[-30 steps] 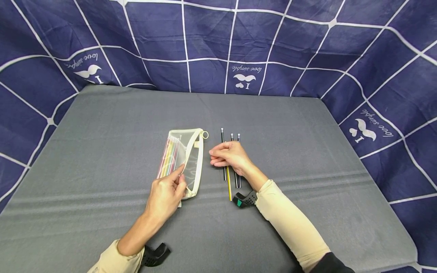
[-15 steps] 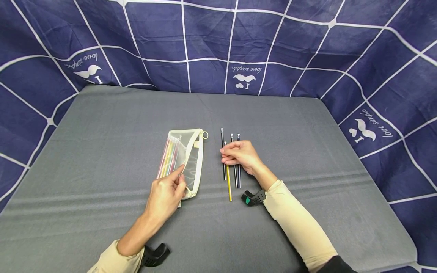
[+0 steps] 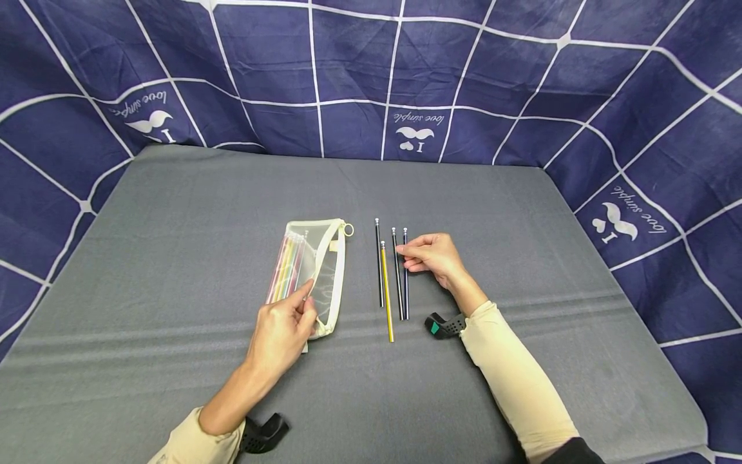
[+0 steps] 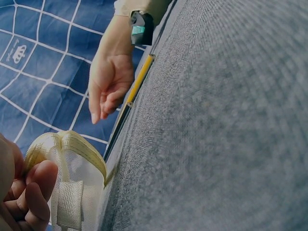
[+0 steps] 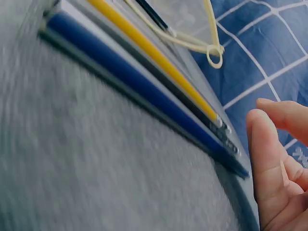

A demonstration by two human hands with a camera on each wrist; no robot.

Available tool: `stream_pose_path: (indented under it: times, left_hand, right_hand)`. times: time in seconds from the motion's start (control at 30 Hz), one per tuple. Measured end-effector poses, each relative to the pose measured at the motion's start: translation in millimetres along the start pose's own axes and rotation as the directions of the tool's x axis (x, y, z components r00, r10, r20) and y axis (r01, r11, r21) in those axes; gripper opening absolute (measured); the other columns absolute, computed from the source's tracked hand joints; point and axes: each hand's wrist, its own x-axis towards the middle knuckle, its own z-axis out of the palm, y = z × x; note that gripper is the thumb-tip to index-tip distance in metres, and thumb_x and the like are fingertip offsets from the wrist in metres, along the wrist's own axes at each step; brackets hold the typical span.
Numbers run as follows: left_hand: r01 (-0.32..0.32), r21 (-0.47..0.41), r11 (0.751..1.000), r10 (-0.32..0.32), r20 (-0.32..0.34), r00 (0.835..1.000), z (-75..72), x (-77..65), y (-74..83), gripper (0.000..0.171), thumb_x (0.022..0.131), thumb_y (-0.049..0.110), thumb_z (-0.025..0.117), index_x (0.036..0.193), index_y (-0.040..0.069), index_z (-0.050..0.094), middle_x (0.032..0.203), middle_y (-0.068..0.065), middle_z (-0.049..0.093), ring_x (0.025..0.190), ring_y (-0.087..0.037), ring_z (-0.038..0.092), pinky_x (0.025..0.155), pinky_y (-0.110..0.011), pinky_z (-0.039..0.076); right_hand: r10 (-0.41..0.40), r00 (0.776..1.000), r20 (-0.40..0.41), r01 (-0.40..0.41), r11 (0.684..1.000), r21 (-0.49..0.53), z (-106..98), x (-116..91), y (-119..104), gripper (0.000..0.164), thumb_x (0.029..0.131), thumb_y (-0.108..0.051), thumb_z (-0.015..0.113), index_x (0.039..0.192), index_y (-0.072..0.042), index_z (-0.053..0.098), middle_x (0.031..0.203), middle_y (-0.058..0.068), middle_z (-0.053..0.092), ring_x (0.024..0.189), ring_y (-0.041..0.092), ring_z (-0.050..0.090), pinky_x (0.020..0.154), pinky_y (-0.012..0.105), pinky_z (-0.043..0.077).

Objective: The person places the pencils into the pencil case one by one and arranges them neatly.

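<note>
A see-through mesh pencil case (image 3: 335, 296) with cream edging lies left of centre, its zip side gaping. Several coloured pencils (image 3: 285, 267) show through its mesh. My left hand (image 3: 283, 327) pinches the case's near zip edge between thumb and fingers. To the right, a black pencil (image 3: 379, 274), a yellow pencil (image 3: 388, 303), another black pencil (image 3: 398, 280) and a dark blue pencil (image 3: 406, 299) lie roughly side by side. Over the upper part of the dark blue one hovers my right hand (image 3: 437, 259); the right wrist view shows thumb and forefinger slightly apart, holding nothing.
The grey cloth-covered table (image 3: 522, 258) spreads around the case and pencils. A navy curtain (image 3: 359, 64) with white grid lines stands along its back and sides. A black wrist band (image 3: 445, 325) sits on the right wrist, another band (image 3: 263, 433) on the left.
My right hand has moved right, from beside the case across the pencils to the dark blue one, uncovering the yellow pencil. The left hand and the case have stayed put.
</note>
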Motion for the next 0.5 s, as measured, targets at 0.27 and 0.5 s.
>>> stream_pose_path:
  times: [0.27, 0.5]
  left_hand:
    - [-0.007, 0.002, 1.000, 0.007, -0.005, 1.000, 0.0, -0.2, -0.4, 0.033, 0.084, -0.009, 0.061, 0.116, -0.011, 0.067, 0.061, 0.002, 0.064, 0.045, -0.001, 0.057, 0.041, -0.014, 0.043]
    - [-0.009, -0.002, 1.000, 0.009, -0.007, 1.000, 0.4, -0.5, -0.4, 0.033, 0.084, -0.009, 0.061, 0.116, -0.011, 0.067, 0.062, 0.001, 0.065, 0.046, -0.002, 0.057, 0.041, -0.014, 0.044]
  right_hand:
    - [0.041, 0.998, -0.037, -0.047, 0.985, -0.166, -7.6, 1.7, 3.2, 0.023, 0.079, -0.009, 0.083, 0.083, 0.007, 0.066, 0.061, 0.007, 0.066, 0.049, 0.011, 0.064, 0.050, 0.026, 0.056]
    - [0.063, 0.997, -0.040, -0.071, 0.964, -0.256, -6.6, 0.7, 0.7, 0.024, 0.076, -0.007, 0.085, 0.084, 0.008, 0.068, 0.062, 0.006, 0.067, 0.049, 0.009, 0.064, 0.052, 0.025, 0.056]
